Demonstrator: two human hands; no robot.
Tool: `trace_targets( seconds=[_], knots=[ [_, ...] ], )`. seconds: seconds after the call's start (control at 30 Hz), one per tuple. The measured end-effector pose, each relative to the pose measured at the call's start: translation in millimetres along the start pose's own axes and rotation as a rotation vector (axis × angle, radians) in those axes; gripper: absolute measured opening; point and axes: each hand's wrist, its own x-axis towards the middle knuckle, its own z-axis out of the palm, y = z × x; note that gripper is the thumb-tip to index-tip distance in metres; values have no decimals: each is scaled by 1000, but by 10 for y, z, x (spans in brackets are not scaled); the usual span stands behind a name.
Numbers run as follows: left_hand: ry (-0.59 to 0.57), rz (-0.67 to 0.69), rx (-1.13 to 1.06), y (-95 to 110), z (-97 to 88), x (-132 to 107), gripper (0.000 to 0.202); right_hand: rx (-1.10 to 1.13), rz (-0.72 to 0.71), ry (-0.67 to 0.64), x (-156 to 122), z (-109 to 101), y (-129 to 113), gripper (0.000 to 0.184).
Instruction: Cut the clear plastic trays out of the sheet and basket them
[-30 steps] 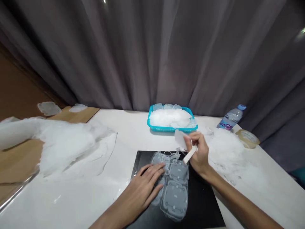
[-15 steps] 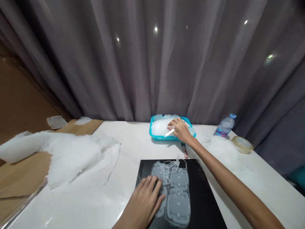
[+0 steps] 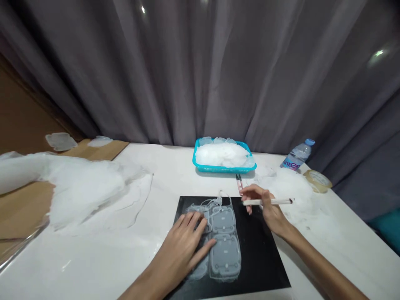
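My left hand (image 3: 184, 243) lies flat with fingers spread on a translucent sheet of moulded plastic pieces (image 3: 223, 246), pressing it on a black mat (image 3: 262, 258). My right hand (image 3: 265, 204) hovers at the mat's upper right corner, fingers closed round a thin white stick-like tool (image 3: 268, 201) held level. Behind it, a teal basket (image 3: 225, 168) holds a heap of cut-out clear plastic pieces. Small pink-handled snips (image 3: 239, 183) lie on the table between the basket and the mat.
A big heap of white plastic scrap (image 3: 84, 187) covers the table's left side, a smaller heap (image 3: 287, 185) lies at the right. A water bottle (image 3: 296, 155) and a roll of tape (image 3: 318, 180) stand at the far right. Grey curtain (image 3: 200, 71) behind the table.
My right hand carried a cut piece to the teal basket, left it there, and has come back to the mat's corner with the white tool. My left hand stayed on the sheet.
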Motion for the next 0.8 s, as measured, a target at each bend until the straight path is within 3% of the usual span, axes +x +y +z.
trace_targets(
  seconds=[0.1,0.23,0.33,0.43,0.53,0.67,0.8],
  knots=[
    [-72,-4,-175,-6,11,78,39,54,89,-82,-218,20,8,55],
    [-109,-46,-252,-110,124,151,78,-92,74,-87,-295,99,-57,24],
    [-63,-96,-229,-171,209,183,96,-79,131,-151,-321,146,-79,11],
    [38,-138,-179,-153,191,211,92,-44,139,-215,-348,162,-79,11],
    [130,-187,-175,-60,86,234,74,-53,103,-269,-364,156,-76,9],
    [5,-93,-270,123,14,220,53,-63,82,-310,-382,124,-57,8],
    [-114,-35,-328,248,75,168,62,-49,66,-349,-405,89,-25,8]
  ],
)
